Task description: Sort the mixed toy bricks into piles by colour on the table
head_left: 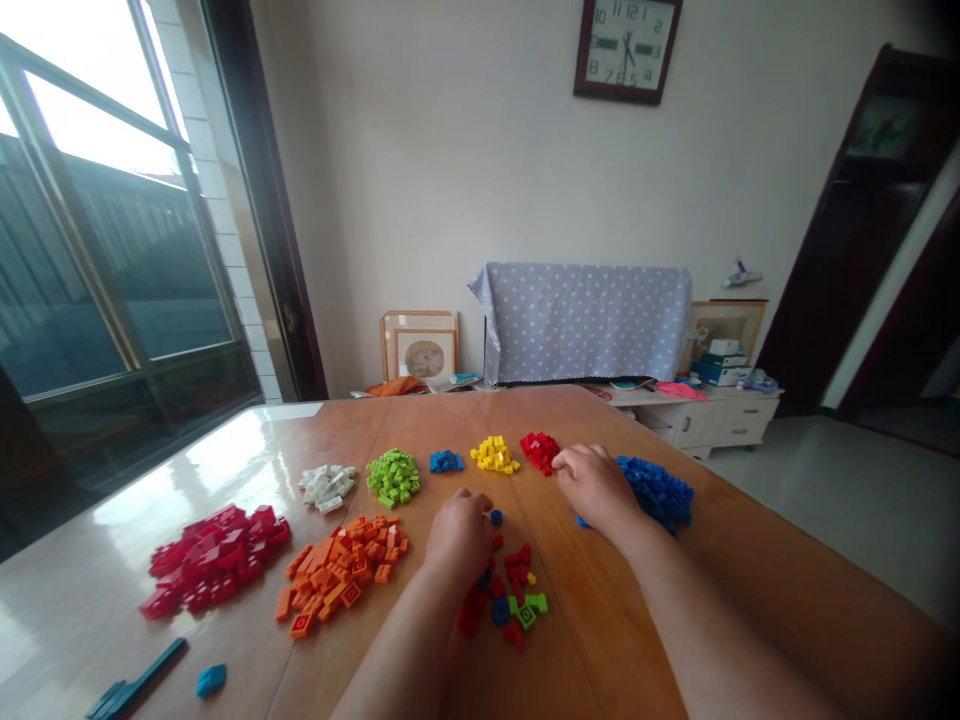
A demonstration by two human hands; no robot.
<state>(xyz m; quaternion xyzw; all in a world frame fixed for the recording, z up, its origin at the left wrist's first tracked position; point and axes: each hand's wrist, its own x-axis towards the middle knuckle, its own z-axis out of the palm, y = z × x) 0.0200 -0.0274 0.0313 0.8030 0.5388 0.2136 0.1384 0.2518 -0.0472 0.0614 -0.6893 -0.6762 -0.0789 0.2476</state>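
Note:
My right hand (596, 487) reaches to the right edge of a small pile of red bricks (539, 451). Its fingers are closed at the pile, and what they hold, if anything, is hidden. My left hand (460, 530) is curled low over the table, fingers drawn together beside a small round blue piece (496, 517); its grasp is hidden. Just right of my left wrist lies a loose mix of red pieces (517, 562), green bricks (528, 612) and a round blue piece (500, 611). My right forearm partly covers a large pile of blue bricks (660, 492).
Sorted piles hold yellow bricks (494, 455), blue pieces (446, 461), lime bricks (393, 478), white bricks (327, 487), orange bricks (341, 570) and crimson bricks (214, 558). A teal tool (142, 680) and a teal piece (211, 681) lie front left on the wooden table (600, 630).

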